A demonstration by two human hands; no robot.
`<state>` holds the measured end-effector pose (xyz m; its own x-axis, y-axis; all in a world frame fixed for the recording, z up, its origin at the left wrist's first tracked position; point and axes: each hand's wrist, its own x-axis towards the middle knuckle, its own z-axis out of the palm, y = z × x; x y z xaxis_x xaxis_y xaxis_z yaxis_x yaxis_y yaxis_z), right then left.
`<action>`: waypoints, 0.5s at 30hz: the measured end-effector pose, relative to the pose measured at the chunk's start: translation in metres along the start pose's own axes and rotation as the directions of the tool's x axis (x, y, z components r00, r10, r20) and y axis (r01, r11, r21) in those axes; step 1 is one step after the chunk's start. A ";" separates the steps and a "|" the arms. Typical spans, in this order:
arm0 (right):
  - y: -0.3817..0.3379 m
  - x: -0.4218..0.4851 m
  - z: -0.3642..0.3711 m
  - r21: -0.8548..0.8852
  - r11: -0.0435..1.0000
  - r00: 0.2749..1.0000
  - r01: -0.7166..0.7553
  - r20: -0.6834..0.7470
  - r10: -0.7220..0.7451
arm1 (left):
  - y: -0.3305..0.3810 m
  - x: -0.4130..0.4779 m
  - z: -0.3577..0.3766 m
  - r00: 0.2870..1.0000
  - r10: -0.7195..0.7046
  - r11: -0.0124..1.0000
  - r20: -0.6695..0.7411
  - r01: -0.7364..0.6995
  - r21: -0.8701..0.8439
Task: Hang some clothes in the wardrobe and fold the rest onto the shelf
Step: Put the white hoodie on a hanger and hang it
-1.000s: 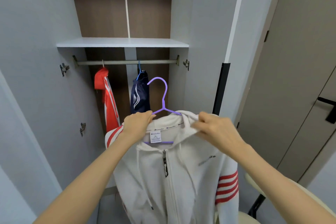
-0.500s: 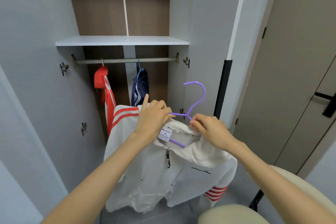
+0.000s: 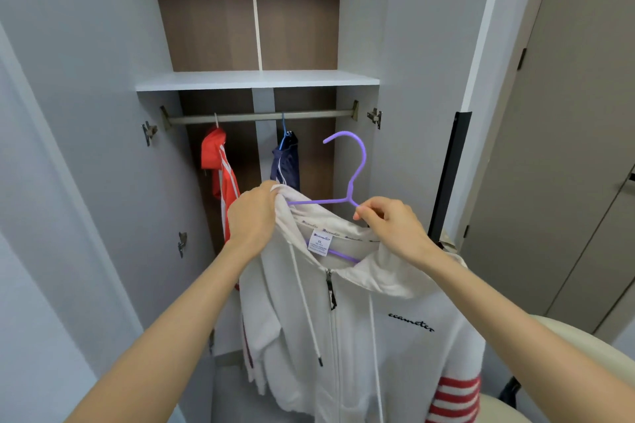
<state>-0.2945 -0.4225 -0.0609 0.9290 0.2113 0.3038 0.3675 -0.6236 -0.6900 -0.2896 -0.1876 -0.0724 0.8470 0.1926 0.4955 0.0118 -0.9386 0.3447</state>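
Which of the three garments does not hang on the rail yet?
The white hoodie on the purple hanger, held in both hands. The red jacket and the navy garment already hang from the rail.

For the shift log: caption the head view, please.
Both hands, left and right, fit a white hoodie onto a purple hanger before the wardrobe rail.

"XL" on neck label point(image 3: 320, 244); "ccameter" script on white hoodie point(image 3: 395, 336) chest
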 end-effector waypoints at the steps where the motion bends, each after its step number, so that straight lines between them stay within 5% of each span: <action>1: 0.000 0.001 0.000 -0.001 1.000 1.000 -0.013 0.014 0.013 | -0.006 0.003 0.003 0.999 -0.044 0.998 0.028 0.043 0.046; 3: 0.001 0.004 -0.001 -0.009 0.999 0.998 -0.040 0.052 0.040 | -0.015 0.010 0.010 0.992 -0.064 0.998 0.106 0.062 0.021; 7: 0.010 0.019 0.004 0.048 0.991 0.987 -0.126 0.111 0.120 | -0.012 0.027 0.029 0.954 0.161 0.951 0.252 -0.082 -0.297; 15: 0.050 0.082 0.015 0.331 0.872 0.932 -0.360 0.165 0.322 | -0.015 0.073 0.080 0.950 0.110 0.953 0.291 -0.018 -0.303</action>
<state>-0.1991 -0.4246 -0.0800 0.9915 0.1209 -0.0474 0.0008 -0.3707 -0.9287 -0.1855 -0.1825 -0.1052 0.9609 -0.0037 0.2770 -0.1648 -0.8114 0.5609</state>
